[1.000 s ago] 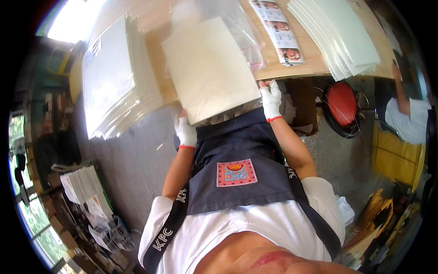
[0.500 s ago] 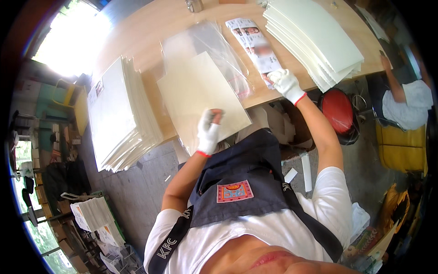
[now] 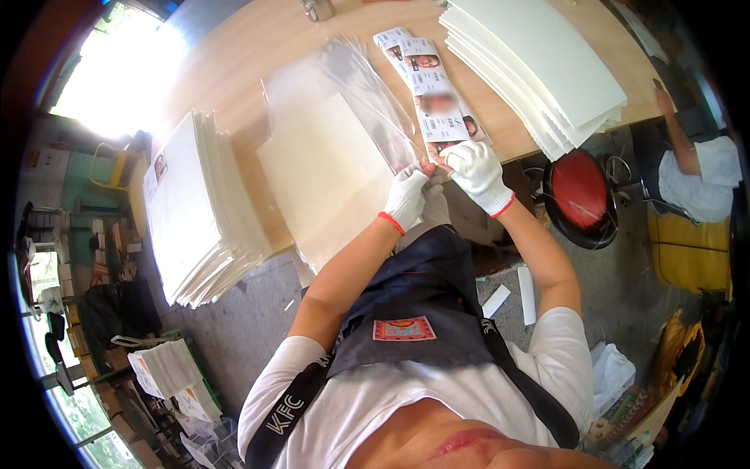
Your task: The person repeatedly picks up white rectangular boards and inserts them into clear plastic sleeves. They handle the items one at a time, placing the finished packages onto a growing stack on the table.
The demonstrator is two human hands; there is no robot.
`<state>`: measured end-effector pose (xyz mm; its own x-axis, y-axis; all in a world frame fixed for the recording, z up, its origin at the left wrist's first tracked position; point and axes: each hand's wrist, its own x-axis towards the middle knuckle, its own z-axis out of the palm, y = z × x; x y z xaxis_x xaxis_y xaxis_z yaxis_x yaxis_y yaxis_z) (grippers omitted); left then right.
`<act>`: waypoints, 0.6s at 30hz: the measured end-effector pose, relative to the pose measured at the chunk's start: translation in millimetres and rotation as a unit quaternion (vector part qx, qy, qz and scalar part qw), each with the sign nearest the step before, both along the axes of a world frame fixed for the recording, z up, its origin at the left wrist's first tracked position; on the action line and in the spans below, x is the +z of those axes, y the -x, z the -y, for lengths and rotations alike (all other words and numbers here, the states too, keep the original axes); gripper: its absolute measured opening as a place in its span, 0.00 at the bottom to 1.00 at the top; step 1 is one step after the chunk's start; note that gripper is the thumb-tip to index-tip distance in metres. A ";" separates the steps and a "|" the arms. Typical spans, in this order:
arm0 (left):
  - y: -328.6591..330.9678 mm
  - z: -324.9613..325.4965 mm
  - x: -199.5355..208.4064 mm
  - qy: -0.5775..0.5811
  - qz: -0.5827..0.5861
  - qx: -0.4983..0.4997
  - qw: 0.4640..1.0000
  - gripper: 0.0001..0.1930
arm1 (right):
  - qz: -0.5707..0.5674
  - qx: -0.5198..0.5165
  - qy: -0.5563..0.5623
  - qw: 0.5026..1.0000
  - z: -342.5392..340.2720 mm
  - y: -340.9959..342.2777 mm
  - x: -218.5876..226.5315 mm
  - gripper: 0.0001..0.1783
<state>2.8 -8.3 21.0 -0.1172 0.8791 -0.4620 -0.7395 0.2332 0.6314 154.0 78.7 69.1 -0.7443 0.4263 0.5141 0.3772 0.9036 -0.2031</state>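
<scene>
My right hand [image 3: 474, 173], in a white glove with bare fingertips and a red cuff, is closed on the near end of a printed label strip [image 3: 423, 79] with small portraits. More such strips lie under and beside it. My left hand [image 3: 408, 195], gloved the same way, is pinched at the strip's near end, its fingertips almost touching the right ones. Whether the left fingers hold a label's edge is too small to make out. Left of the hands, a cream board [image 3: 312, 172] lies over the near part of the clear plastic sleeves [image 3: 312, 74].
A thick stack of sleeved boards [image 3: 183, 207], its top one bearing a label, stands at the table's left. Pale boards [image 3: 539, 62] are fanned at the right. A red-seated stool [image 3: 580, 191] stands beyond the near edge; another person's arm [image 3: 678, 133] is at far right.
My left hand has moved right and up from the cream board to meet my right hand. The right hand has drawn the label strip nearer and a little left, spreading the strips.
</scene>
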 end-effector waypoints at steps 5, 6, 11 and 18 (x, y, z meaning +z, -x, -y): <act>-2.8 -4.6 12.6 -0.023 0.015 0.006 1.000 0.04 | -0.030 -0.003 0.119 0.992 -2.6 2.2 8.6 0.09; -0.2 -6.6 5.1 -0.044 0.022 0.002 0.999 0.04 | -0.035 -0.011 0.142 0.989 -2.1 3.1 11.7 0.09; 0.2 -12.7 8.7 -0.062 -0.005 -0.016 0.998 0.04 | -0.038 -0.063 0.241 0.968 -3.7 3.7 13.6 0.10; -3.3 -12.7 29.3 -0.022 -0.175 -0.033 0.984 0.07 | -0.101 -0.105 0.406 0.902 -7.8 5.3 1.7 0.09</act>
<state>6.1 4.4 50.2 -0.2046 0.9086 -0.3642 -0.4601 0.2391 0.8551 148.7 86.5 70.8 -0.5297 0.8439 0.0852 0.4028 0.3387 -0.8503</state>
